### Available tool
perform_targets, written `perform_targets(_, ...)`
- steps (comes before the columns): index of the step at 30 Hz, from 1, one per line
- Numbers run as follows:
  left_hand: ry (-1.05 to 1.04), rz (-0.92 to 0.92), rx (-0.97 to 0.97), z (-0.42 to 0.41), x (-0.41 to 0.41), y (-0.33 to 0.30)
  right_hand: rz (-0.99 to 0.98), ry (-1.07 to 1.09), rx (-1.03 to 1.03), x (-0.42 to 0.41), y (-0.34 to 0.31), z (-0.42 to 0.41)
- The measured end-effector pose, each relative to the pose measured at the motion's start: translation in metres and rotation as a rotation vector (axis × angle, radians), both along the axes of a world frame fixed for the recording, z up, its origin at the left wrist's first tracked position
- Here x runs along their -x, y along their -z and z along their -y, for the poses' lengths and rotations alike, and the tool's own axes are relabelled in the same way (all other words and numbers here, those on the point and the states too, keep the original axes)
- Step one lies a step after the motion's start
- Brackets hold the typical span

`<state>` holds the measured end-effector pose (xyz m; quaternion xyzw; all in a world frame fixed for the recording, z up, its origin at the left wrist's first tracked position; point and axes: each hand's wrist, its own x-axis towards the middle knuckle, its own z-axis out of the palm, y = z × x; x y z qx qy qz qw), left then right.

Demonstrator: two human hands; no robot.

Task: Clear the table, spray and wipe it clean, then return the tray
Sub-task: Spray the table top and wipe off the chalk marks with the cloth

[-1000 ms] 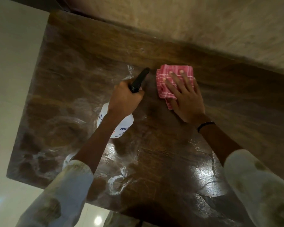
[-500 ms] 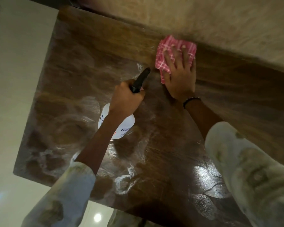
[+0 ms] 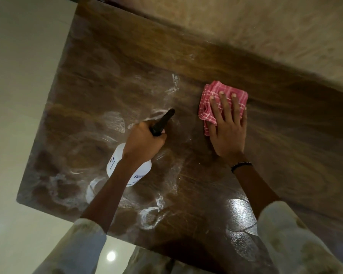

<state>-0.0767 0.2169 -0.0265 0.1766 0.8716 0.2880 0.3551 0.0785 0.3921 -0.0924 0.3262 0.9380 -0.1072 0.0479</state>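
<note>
Cloth: pink checked cloth (image 3: 222,102), folded, lies flat on the counter (image 3: 285,155) near the far edge by the wall (image 3: 265,32).
Right hand: right hand (image 3: 227,127) presses on the cloth with straight, spread fingers; a dark band (image 3: 241,166) is on the wrist.
Left hand: left hand (image 3: 144,142) has its grip clamped on the neck of the spray bottle (image 3: 117,165), black nozzle pointing away.
Counter: brown wood, with white smears and rings around the bottle.
Tray: cannot tell where it is.
</note>
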Motion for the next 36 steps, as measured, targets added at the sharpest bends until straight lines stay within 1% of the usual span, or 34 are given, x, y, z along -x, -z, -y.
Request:
perform_targets(6,0.016,-0.017,0.04,0.009,-0.002,0.006,-0.008,0.006,0.002,0.003,0.002,0.003)
perform_targets(10,0.041,-0.014,0.032,0.009,-0.001,0.007,0.016,0.002,-0.006,0.007,0.001,0.001)
perform_targets(16,-0.001,-0.033,-0.007,0.016,0.001,0.005,0.032,-0.008,0.045,0.068,-0.004,0.004)
perform_targets(19,-0.035,-0.024,-0.043,0.021,-0.003,0.003,0.026,-0.089,0.065,0.098,-0.005,0.02)
perform_targets(22,-0.062,0.001,-0.059,0.027,-0.004,0.003,0.034,-0.199,0.072,0.102,-0.005,0.048)
perform_targets(25,-0.077,0.007,-0.068,0.032,-0.002,0.004,0.024,-0.326,0.073,0.075,0.0,0.067)
perform_targets(28,-0.098,-0.01,-0.072,0.036,0.0,0.004,0.034,-0.415,0.033,0.036,0.006,0.059)
perform_targets(32,-0.108,-0.036,-0.075,0.044,0.001,0.003,0.077,-0.373,-0.006,0.024,0.005,0.035)
perform_targets(36,-0.131,-0.037,-0.065,0.05,0.002,0.005,0.024,-0.172,0.015,0.064,0.002,0.032)
